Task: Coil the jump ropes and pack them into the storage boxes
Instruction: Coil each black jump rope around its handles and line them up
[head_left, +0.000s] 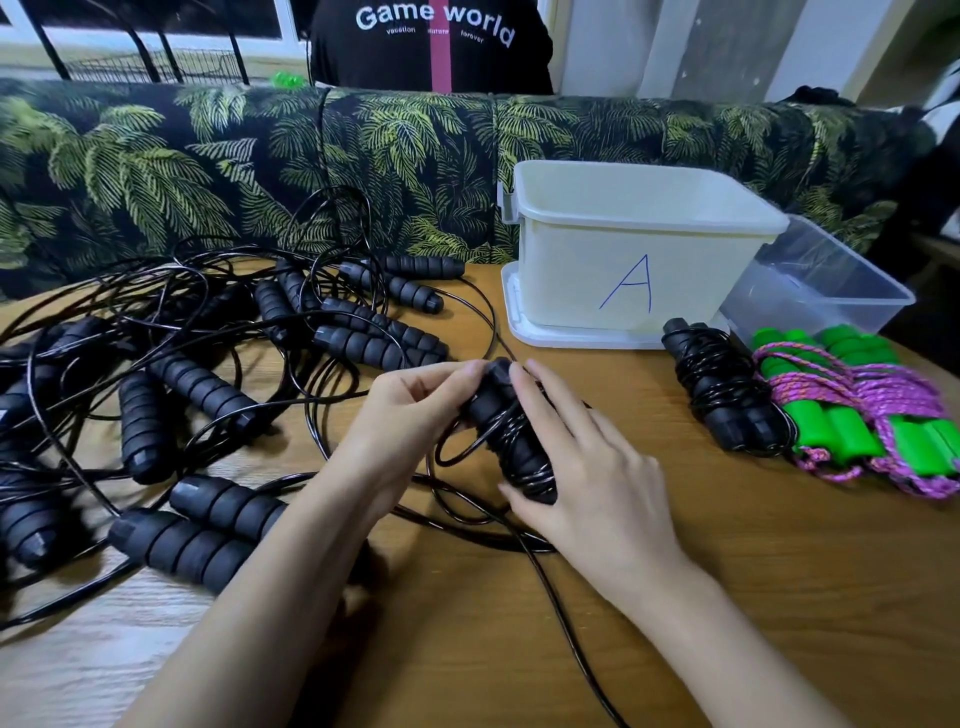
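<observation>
- Left hand (415, 410): fingers curled round the far end of the handle bundle (511, 447), thumb and fingertips meeting at its top. Firm grasp.
- Right hand (587, 467): laid along the right side of the same bundle, fingers nearly straight, thumb tip touching the near end. It rests on the bundle and does not clench. The fingers hide the bundle's right flank.
- Handle bundle: two black foam handles side by side, thin black cord wound round them, at table (727, 597) centre. One loose loop sticks out on the left. A free tail runs toward the near edge and is cut off there.
- Loose black ropes (208, 364): tangled heap at left. Cords cross too densely to count the ropes, and the outermost handles are cropped by the left edge.
- White box (623, 249): marked "A", far right of centre, standing on its lid. Interior not visible from this angle.
- Clear box (821, 280): tilted against the white box's right side, partly hidden behind it.
- Coiled black rope (727, 395): finished, on the table just near the white box.
- Green-handled ropes (872, 415): wrapped in pink cord, touching the coiled black rope's right side. Number unclear.
</observation>
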